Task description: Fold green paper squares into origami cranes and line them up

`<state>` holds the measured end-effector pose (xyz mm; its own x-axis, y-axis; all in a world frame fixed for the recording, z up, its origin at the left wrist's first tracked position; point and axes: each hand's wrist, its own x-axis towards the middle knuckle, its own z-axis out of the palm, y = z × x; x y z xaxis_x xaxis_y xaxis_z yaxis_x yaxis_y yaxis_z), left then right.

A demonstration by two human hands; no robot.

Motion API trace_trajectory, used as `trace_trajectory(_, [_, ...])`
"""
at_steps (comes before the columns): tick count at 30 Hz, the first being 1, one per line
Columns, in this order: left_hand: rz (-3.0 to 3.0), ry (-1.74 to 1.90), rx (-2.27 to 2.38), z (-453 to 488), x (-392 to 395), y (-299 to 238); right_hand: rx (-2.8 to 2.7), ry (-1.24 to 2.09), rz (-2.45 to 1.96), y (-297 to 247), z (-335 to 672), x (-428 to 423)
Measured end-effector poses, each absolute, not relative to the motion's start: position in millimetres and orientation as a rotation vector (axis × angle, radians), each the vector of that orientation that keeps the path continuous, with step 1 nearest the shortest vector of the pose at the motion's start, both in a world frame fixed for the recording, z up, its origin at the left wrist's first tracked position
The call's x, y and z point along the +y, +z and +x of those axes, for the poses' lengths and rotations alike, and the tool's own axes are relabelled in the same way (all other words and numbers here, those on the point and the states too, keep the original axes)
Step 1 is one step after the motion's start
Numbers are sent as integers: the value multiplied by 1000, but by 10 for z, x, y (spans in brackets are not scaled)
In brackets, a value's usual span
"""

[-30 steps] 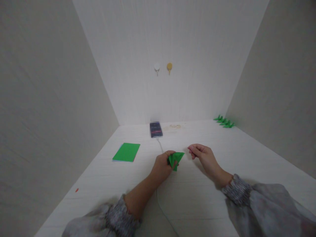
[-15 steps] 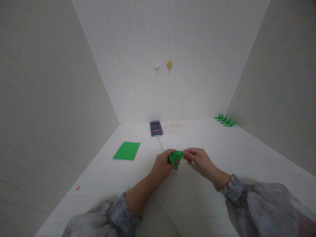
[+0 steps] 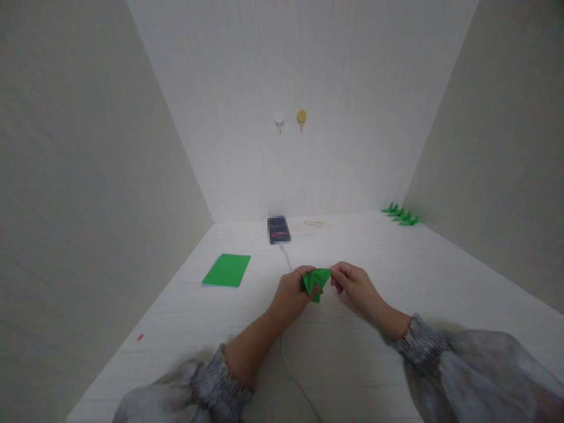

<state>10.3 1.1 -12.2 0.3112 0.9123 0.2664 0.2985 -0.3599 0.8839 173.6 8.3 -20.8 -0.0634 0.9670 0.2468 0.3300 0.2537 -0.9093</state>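
Between my hands is a partly folded piece of green origami paper (image 3: pixel 318 278), with layered flaps and a point toward the right. My left hand (image 3: pixel 292 294) is closed around its left side, the thumb lying across the front. The fingers of my right hand (image 3: pixel 348 277) pinch the paper's right tip. Some of the folds are hidden behind my left fingers. To the left on the table lies a stack of square green paper (image 3: pixel 227 270).
Several small folded green paper figures (image 3: pixel 402 215) stand in a row at the back right. A dark, blurred phone-like device (image 3: pixel 279 230) lies at the back, a white cable (image 3: pixel 291 369) running toward me. An orange scrap (image 3: pixel 140 337) lies at left. Two hooks (image 3: pixel 301 116) are on the back wall.
My right hand has shifted slightly right, with the paper's tip still pinched, and the flap is drawn out a little wider. My left hand has hardly moved.
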Motion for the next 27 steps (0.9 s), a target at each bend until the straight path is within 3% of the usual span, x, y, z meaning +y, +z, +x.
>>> trace_trajectory(27, [1800, 1100, 1022, 87, 23, -186, -1486, 1138, -1060, -234, 1696, 44])
